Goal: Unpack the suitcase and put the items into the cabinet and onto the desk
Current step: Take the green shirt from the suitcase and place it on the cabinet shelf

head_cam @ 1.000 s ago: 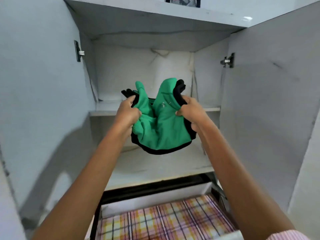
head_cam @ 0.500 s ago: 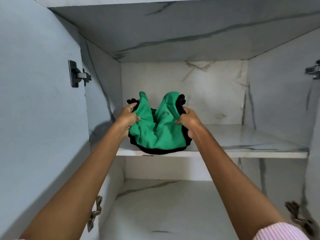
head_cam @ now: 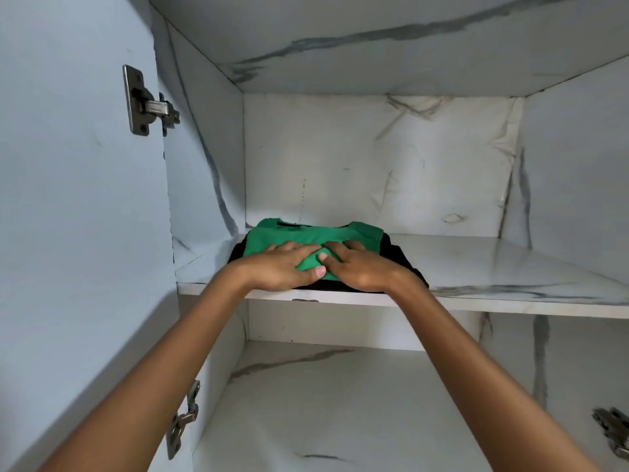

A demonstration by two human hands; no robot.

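Fingers (head_cam: 292, 249) of my left hand (head_cam: 282, 269) and right hand (head_cam: 362, 270) lie straight and flat, gripping nothing, pressing the folded green-and-black fabric garment (head_cam: 306, 235) onto the upper shelf (head_cam: 493, 264) of the white marble-patterned cabinet (head_cam: 204, 165), near its left wall, probably so it stays folded.

The garment (head_cam: 306, 237) is sitting at the left end of the upper shelf (head_cam: 493, 267), near the left wall (head_cam: 204, 185), with the left hand (head_cam: 282, 267) and the right hand (head_cam: 362, 272) lying flat on it. To its right the shelf is offering open room as far as the right wall (head_cam: 578, 182), and a tall gap is standing between the garment and the ceiling (head_cam: 374, 46). The lower shelf (head_cam: 340, 410) is lying open under both forearms. The open door (head_cam: 75, 233) is closing off the left side, its door hinge (head_cam: 146, 102) is jutting toward the opening, and a right hinge (head_cam: 612, 432) is sticking out low down.
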